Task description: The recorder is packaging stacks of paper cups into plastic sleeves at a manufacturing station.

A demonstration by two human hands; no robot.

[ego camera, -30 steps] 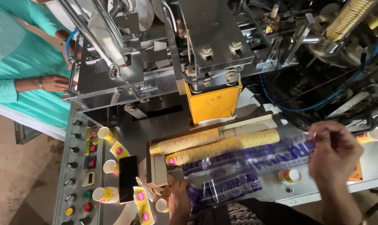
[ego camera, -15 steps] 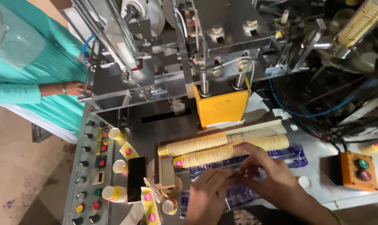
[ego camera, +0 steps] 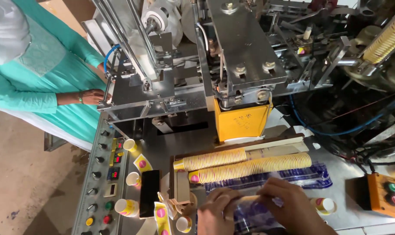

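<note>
left hand [ego camera: 219, 211], right hand [ego camera: 289, 204] — plastic sleeve [ego camera: 267, 209] grip hidden

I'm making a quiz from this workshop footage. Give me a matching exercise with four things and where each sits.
Things:
1. Rows of stacked paper cups
2. Black phone
3. Orange button box
4. Yellow housing

Places:
A. Far right on the table
B. Beside the control panel, left of the hands
C. Above the cup rows, under the metal machine
D. Lying flat, just beyond both hands

Pairs: 1-D, 2-B, 3-A, 4-C
</note>
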